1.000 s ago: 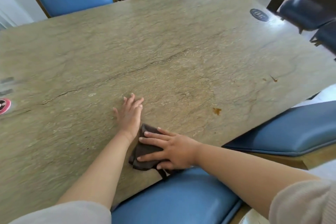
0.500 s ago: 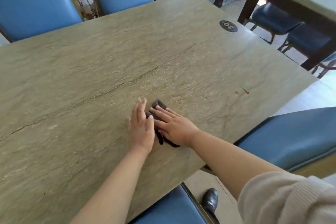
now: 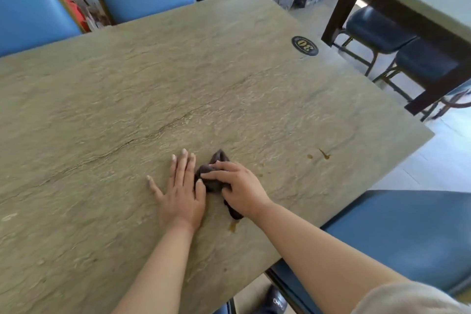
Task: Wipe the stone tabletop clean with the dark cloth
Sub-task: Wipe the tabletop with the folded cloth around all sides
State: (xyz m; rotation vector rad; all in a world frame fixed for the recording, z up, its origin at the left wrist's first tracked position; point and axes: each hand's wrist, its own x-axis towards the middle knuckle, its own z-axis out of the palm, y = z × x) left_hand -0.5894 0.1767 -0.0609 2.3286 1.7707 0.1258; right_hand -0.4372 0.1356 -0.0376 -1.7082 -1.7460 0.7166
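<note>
Right hand (image 3: 237, 187) presses the bunched dark cloth (image 3: 212, 181) onto the stone tabletop (image 3: 229, 99), fingers curled over it, while the left hand (image 3: 182, 191) lies flat and open just beside. A brown smear (image 3: 233, 226) sits near the cloth's tail; wadded like this, the cloth may smear it or miss the brown spots (image 3: 318, 155) nearer the edge.

Now bunched under the right hand (image 3: 239, 187) in the middle of the desk (image 3: 107, 99), away from the near edge where the dark cloth (image 3: 212, 181) lay flat a second ago. Curled over the cloth instead of pressing flat, those fingers (image 3: 216, 174). Beside it, touching, the left hand (image 3: 182, 191), no longer ahead of the cloth; a brown smear (image 3: 233, 226) uncovered just behind.
</note>
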